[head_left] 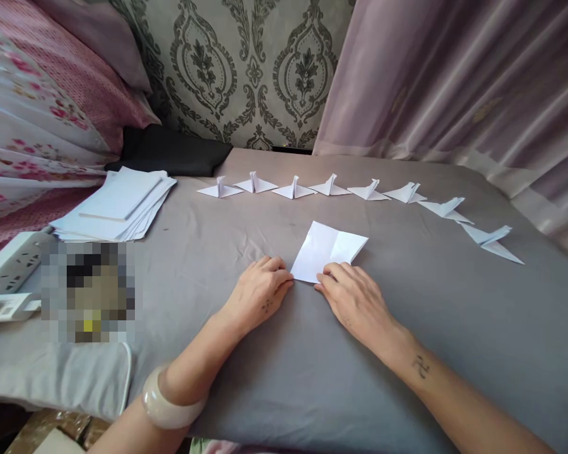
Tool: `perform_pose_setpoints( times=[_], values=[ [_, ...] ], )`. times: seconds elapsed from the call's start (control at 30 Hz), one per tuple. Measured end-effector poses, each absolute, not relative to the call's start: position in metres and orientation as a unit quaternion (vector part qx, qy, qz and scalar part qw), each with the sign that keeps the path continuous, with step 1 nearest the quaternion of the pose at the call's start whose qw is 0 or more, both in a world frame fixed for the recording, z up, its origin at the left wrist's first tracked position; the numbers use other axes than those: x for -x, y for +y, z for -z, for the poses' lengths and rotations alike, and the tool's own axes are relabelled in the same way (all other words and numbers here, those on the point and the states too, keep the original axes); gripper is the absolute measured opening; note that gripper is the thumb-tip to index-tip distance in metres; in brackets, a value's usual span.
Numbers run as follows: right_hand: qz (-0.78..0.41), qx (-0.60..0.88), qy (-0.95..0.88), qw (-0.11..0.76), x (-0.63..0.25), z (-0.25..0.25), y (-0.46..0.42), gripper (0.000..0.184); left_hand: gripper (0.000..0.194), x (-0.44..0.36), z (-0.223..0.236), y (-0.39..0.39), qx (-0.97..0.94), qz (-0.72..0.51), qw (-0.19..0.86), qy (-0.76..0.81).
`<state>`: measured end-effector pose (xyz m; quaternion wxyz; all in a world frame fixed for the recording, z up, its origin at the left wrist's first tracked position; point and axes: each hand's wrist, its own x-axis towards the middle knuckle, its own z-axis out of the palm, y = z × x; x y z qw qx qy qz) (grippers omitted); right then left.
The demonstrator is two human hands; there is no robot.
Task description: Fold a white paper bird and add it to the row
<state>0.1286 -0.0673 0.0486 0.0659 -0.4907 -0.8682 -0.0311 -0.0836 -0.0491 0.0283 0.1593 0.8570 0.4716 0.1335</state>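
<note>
A white sheet of paper [315, 249], with a crease down it and its right part angled, lies on the grey cloth surface before me. At its near left corner my left hand [262, 290] pinches the edge between thumb and fingers. My right hand [353, 296] grips the near edge further right, its fingers curled over the paper and covering that corner. Beyond the sheet, several folded white paper cranes [294, 189] stand in a curved row, wings spread, running from the back middle round to the right.
On the left sits a stack of white paper [108, 205], with a black cloth [170, 150] behind it. A white power strip [16, 261] and a plugged-in charger [9, 308] lie at the left edge, beside a blurred-out patch. Curtains [435, 75] hang at the right.
</note>
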Motion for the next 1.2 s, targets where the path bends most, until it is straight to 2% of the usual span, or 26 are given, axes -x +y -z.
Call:
perform_pose_setpoints(
  times=[0.23, 0.53, 0.67, 0.97, 1.2],
  values=[
    [-0.023, 0.509, -0.858, 0.062, -0.129, -0.056, -0.054, 0.024, 0.015, 0.082, -0.024, -0.045, -0.788, -0.194, 0.239, 0.534],
    [-0.069, 0.525, -0.847, -0.046, -0.119, -0.076, -0.035, 0.029, 0.01, 0.079, -0.026, -0.042, -0.755, -0.209, 0.28, 0.555],
    [-0.075, 0.525, -0.846, -0.058, -0.118, -0.078, -0.033, 0.03, 0.01, 0.076, -0.025, -0.043, -0.758, -0.203, 0.274, 0.556],
    [-0.111, 0.542, -0.827, -0.095, -0.112, -0.085, -0.023, 0.031, 0.026, 0.07, -0.023, -0.042, -0.781, -0.17, 0.22, 0.559],
    [-0.135, 0.539, -0.816, -0.159, -0.105, -0.096, -0.012, 0.031, 0.02, 0.065, -0.024, -0.04, -0.786, -0.147, 0.185, 0.572]
  ],
)
